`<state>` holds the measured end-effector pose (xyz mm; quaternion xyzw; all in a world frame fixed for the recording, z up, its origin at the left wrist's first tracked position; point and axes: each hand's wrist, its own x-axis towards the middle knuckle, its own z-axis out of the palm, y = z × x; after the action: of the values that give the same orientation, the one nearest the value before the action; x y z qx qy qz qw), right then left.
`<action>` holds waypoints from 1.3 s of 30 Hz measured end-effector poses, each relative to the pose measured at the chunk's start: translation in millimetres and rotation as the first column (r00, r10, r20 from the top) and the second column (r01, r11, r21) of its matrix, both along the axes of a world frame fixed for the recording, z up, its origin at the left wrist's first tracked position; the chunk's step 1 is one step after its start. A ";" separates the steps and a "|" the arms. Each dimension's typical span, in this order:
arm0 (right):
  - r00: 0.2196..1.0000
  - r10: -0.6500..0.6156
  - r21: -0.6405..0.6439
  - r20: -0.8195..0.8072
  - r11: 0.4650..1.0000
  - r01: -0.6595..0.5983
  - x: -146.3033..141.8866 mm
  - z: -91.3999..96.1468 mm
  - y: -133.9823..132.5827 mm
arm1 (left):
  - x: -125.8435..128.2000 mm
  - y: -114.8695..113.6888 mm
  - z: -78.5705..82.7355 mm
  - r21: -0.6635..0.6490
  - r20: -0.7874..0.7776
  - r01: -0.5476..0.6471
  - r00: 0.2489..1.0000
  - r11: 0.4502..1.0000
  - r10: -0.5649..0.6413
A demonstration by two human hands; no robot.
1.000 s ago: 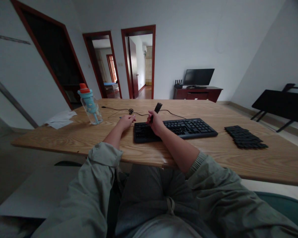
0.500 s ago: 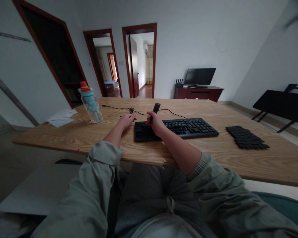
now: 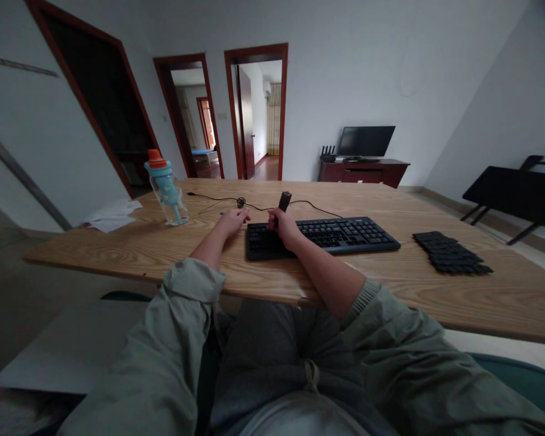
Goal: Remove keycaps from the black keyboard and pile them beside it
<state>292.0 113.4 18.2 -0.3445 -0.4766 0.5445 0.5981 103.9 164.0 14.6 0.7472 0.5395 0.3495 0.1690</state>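
So the dark handle sticking up from the right hand has tipped a bit since a second ago: it was leaning right, now it's closer to upright, while the keyboard and the rest of the tabletop look the same. All this is on a wood-grain table in a white-walled room, with red-brown door frames at the far left and a monitor on a low dark-red cabinet against the far wall. A black folded-looking thing stands off to the far right. On the left of the table there's a clear bottle with a red and blue top, plus some white paper just beyond it to the left. A thin cable with a knot runs along behind the keyboard, and a pile of flat black pieces sits to the right. Now the hands: the right one's in a fist wrapped around the handle, over the left part of the keyboard; its lower end is hidden. The left hand is palm-down just beside the keyboard's left end, near something small and blue; can't tell if it's gripping that or touching the keyboard.
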 end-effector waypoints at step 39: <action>0.972 -0.064 0.017 -0.227 0.997 0.070 59.3 53.7 -7.9 | 4.2 -7.4 4.6 -0.045 -0.096 0.003 0.995 0.999 -0.008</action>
<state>351.3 105.5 71.9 -0.2887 -0.3999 0.5538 0.6708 108.1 156.6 19.2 0.7607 0.5526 0.3005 0.1602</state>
